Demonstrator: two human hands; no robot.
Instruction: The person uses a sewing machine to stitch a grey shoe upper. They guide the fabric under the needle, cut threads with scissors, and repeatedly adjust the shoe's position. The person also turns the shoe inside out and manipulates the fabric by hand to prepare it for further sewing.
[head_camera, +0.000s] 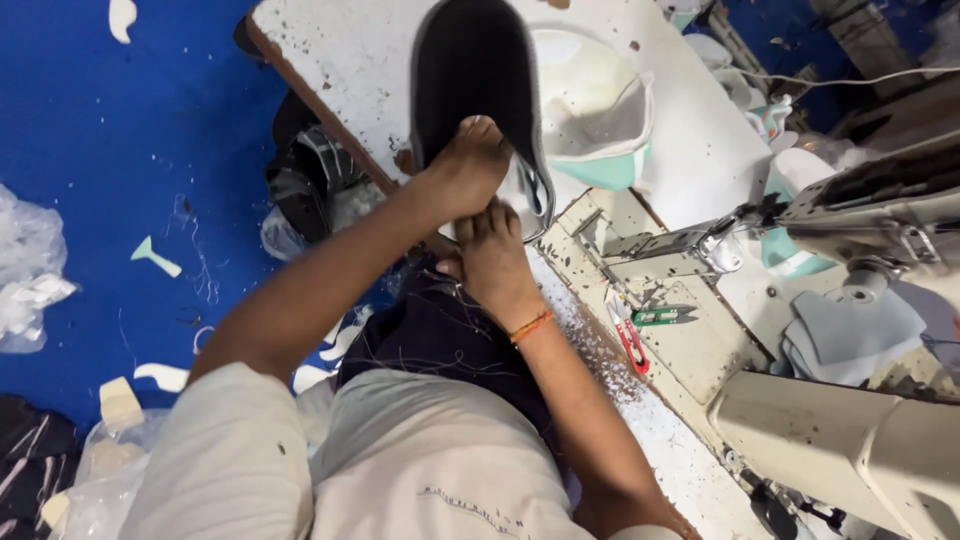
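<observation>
My left hand (467, 168) grips the lower edge of a black shoe upper with a grey rim (470, 70), which lies on the white worktable (340, 60). Just below it, my right hand (493, 250) pinches the same edge of the upper, fingers closed, an orange thread band on the wrist. The two hands touch each other at the table's near edge, above my lap.
A white and mint shoe piece (600, 110) lies beyond the black upper. Red-handled snips (630, 340) and green-handled snips (665, 316) rest by the sewing machine (860, 215). Grey fabric pieces (850, 335) are stacked at right. Scraps and plastic bags (30, 270) litter the blue floor.
</observation>
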